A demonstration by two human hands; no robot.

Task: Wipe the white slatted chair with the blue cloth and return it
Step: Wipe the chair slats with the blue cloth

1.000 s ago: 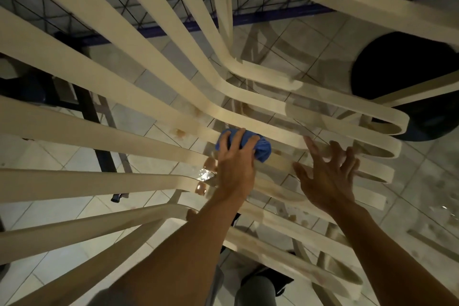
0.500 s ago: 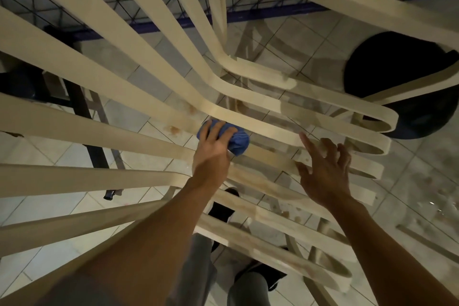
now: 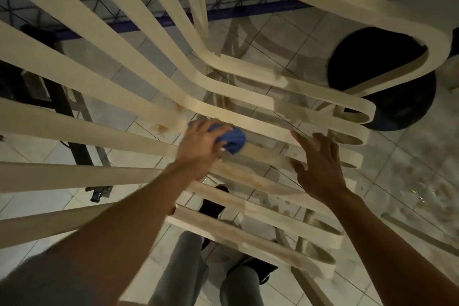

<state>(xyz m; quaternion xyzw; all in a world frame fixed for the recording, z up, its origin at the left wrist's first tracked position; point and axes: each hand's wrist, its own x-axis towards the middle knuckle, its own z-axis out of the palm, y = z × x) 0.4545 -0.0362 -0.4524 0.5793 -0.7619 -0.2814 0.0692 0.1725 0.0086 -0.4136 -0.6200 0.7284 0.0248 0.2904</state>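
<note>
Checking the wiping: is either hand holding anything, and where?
Left hand grips the bunched blue cloth over its near side; right hand, open by the white slatted chair, holds nothing.

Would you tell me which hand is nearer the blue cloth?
Left: the left hand grips the blue cloth; the right hand rests open on chair slats to its right, apart.

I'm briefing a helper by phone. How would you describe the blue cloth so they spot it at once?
The white slatted chair fills the view; follow its slats to the middle, where they bend. There the left hand grips a bunched cloth against a slat. It is the one soft, bright blue lump among pale, hard slats.
</note>
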